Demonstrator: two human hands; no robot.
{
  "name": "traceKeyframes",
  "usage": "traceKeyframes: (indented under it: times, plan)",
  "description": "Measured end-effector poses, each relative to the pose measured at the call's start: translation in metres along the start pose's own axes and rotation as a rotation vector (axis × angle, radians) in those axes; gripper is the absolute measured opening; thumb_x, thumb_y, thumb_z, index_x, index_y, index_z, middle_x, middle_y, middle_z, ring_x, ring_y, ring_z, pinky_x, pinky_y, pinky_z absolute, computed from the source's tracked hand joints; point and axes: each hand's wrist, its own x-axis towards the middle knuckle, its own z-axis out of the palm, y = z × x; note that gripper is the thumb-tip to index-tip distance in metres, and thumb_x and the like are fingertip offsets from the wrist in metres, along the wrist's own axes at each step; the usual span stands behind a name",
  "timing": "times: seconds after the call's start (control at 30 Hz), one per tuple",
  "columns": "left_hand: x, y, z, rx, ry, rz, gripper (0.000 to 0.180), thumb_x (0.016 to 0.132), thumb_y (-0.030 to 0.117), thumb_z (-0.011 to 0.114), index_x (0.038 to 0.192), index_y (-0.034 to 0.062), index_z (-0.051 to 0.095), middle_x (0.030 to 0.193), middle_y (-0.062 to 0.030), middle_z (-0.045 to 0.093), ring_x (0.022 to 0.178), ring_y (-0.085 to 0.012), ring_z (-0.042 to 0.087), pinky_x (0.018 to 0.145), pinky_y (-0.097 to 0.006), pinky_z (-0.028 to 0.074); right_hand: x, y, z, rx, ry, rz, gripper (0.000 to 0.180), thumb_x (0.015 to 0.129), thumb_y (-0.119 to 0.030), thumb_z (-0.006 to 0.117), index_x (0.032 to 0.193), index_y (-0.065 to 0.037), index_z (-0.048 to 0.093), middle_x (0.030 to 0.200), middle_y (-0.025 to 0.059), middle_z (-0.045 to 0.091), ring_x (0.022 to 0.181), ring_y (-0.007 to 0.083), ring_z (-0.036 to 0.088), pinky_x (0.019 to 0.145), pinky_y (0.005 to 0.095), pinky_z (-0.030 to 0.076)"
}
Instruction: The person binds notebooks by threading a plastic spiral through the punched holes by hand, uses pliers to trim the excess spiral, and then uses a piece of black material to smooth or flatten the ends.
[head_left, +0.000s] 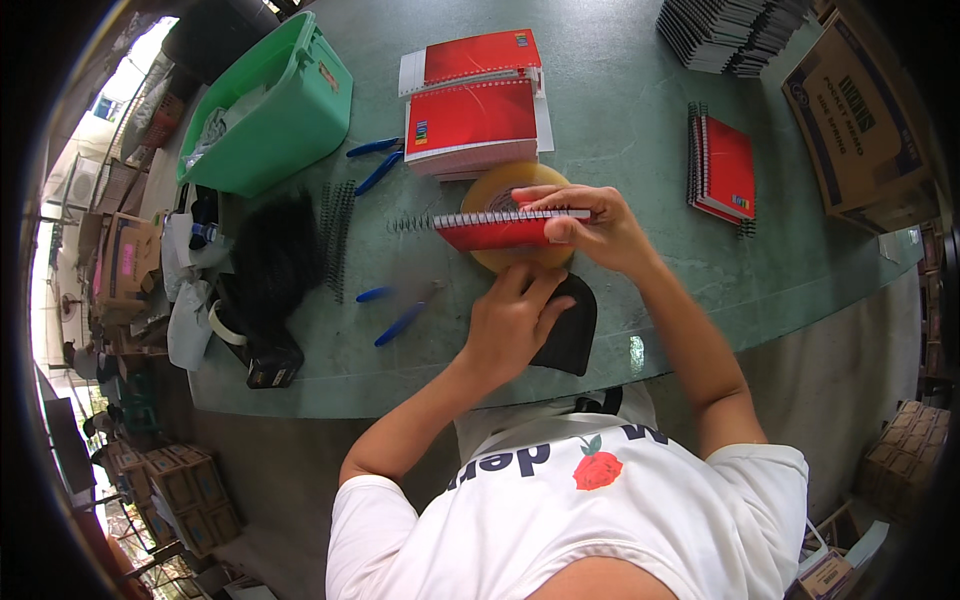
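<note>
— On the green table (620,130), near its front edge, the person holds a red notebook (495,232) on edge over a roll of tan tape (510,190). What could slip?

— The right hand (600,232) is clamped on the notebook's end, while the left hand (515,315) curls under it; whether those fingers pinch anything cannot be told. A length of wire spiral (415,223) juts past the pages on the left. If the right hand's hold loosens, the coil could likely snag or work back out of the holes.

— And around them?

— A cluttered workroom: cartons on the floor, a green tub (285,110), a stack of red notebooks (475,110), loose black coils (338,235), and blue pliers (400,320) just left of the hands.
</note>
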Motion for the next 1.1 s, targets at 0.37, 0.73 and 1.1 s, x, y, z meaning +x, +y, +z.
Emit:
traceKeyframes:
  times: [0.37,0.73,1.1]
  plan:
    - [0.05,-0.002,-0.059,0.404,0.036,0.051,0.026,0.078,0.016,0.067,0.102,0.006,0.061,0.094,-0.0064,0.061,0.09,-0.0262,0.056,0.081,-0.038,0.039,-0.021,0.001,0.006,-0.06,0.073,-0.159,0.027,0.085,0.008,0.053,0.11,0.0,0.062,0.114,0.0103,0.063,0.11,0.0181,0.056,0.092,0.029,0.047]
    - [0.064,0.004,-0.047,0.234,0.059,0.134,0.017,0.08,0.02,0.065,0.089,0.0056,0.06,0.081,-0.0071,0.057,0.082,-0.0242,0.055,0.073,-0.037,0.04,-0.038,0.0,0.0,-0.187,0.24,-0.054,0.022,0.086,-0.001,0.058,0.107,0.001,0.063,0.104,0.009,0.067,0.095,0.0131,0.061,0.085,0.0265,0.049]
    - [0.077,0.01,-0.026,0.036,-0.063,0.223,0.021,0.076,0.007,0.063,0.096,0.0022,0.063,0.093,-0.0126,0.062,0.085,-0.0308,0.058,0.073,-0.039,0.046,-0.041,-0.006,-0.003,-0.515,0.29,-0.041,0.017,0.084,-0.007,0.063,0.1,0.0,0.064,0.082,0.0124,0.067,0.072,0.0133,0.064,0.064,0.0273,0.049]
